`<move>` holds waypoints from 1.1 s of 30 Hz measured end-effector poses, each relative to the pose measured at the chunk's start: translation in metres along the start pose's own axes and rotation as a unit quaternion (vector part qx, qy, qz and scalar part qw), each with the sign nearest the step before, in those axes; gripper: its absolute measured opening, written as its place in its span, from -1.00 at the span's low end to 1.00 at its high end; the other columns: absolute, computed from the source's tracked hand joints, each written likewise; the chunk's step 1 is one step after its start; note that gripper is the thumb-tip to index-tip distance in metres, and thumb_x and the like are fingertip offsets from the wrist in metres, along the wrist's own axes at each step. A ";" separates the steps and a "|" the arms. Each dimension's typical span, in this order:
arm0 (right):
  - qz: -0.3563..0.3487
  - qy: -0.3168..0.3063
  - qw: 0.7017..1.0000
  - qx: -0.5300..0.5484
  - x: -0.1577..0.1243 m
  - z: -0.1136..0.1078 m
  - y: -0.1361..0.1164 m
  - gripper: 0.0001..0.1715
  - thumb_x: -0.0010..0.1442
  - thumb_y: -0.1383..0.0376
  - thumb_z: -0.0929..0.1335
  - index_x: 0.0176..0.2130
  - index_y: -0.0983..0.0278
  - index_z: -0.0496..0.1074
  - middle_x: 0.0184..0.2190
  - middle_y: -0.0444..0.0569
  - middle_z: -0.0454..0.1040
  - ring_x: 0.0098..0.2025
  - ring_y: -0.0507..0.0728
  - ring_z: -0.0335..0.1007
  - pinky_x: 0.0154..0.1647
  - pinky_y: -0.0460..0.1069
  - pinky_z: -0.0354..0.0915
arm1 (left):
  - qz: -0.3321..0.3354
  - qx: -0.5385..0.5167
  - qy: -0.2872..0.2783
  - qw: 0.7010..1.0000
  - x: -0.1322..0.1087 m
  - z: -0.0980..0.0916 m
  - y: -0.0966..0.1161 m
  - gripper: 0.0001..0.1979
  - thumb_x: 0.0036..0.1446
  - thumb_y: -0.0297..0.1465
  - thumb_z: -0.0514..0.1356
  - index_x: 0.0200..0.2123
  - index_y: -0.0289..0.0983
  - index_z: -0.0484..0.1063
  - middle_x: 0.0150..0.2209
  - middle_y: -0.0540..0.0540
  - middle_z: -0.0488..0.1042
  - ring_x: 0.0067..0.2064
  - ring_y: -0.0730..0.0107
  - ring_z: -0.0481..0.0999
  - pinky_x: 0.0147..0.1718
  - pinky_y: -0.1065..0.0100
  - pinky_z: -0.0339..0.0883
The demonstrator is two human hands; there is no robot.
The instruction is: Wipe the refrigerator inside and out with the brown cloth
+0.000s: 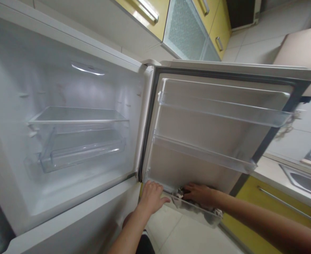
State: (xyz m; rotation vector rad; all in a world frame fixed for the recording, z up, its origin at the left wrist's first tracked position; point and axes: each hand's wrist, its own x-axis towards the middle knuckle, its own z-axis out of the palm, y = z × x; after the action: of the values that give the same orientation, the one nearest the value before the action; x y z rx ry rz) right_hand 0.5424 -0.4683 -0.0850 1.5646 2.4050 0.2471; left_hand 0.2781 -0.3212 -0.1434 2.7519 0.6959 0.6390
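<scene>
In the head view, the fridge door (197,141) stands wide open, leaving the lowest door bin (189,209) within reach of both arms. The left hand (152,195) lies at the bin's hinge-side corner, fingers over the edge and thumb spread apart, likely to steady that end; I cannot tell whether it grips. The right hand (200,194) reaches over the bin's front edge, its fingers down among the contents near the middle, beside a pale crumpled item (179,193). The clear wall and the blur hide whether it holds anything, and the item may be wrapping. Another pale bundle (218,212) sits at the bin's outer corner, where the front edge presumably keeps it from falling. The middle rack (203,153) spans the door above.
</scene>
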 end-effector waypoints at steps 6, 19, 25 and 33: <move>0.034 0.099 0.979 -0.174 -0.061 -0.056 0.016 -0.73 0.29 0.44 0.43 -0.08 0.13 0.61 0.11 0.04 0.57 0.09 0.22 0.45 -0.17 0.00 0.46 | 0.003 -0.001 -0.005 1.000 0.002 -0.004 0.004 -0.54 0.23 0.06 0.38 -0.24 -0.27 0.67 -0.18 -0.25 0.70 -0.03 -0.09 0.66 0.07 0.01 0.33; -0.041 0.127 0.970 -0.203 -0.060 -0.036 0.016 -0.77 0.42 0.36 0.37 -0.09 0.16 0.65 0.13 -0.04 0.62 0.18 0.20 0.50 0.00 0.07 0.46 | 0.002 0.014 -0.046 0.999 0.006 -0.018 0.014 -0.56 0.27 0.02 0.35 -0.18 -0.27 0.67 -0.13 -0.26 0.71 -0.01 -0.09 0.66 0.06 0.00 0.35; -0.019 0.266 0.931 -0.249 0.012 -0.059 0.024 -0.61 0.47 0.41 0.31 0.18 0.25 0.57 0.24 0.10 0.55 0.32 0.23 0.38 0.10 0.10 0.42 | -0.011 0.026 -0.051 0.998 0.010 -0.014 0.021 -0.54 0.32 -0.01 0.29 -0.07 -0.30 0.67 -0.05 -0.33 0.70 0.06 -0.13 0.65 0.14 -0.04 0.33; 0.156 0.411 0.896 -0.066 0.169 -0.059 -0.015 -0.25 0.36 0.50 0.26 0.47 0.30 0.29 0.42 0.21 0.35 0.45 0.32 0.18 0.37 0.23 0.32 | -0.032 0.030 -0.056 0.997 0.010 -0.014 0.022 -0.50 0.28 0.04 0.31 -0.12 -0.31 0.69 -0.11 -0.35 0.71 0.03 -0.16 0.65 0.14 -0.05 0.35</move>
State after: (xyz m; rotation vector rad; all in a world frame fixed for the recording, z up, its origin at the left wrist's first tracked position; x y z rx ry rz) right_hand 0.4457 -0.3195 -0.0539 2.0554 2.5556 1.3476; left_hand 0.2882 -0.3339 -0.1206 2.7824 0.7866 0.4523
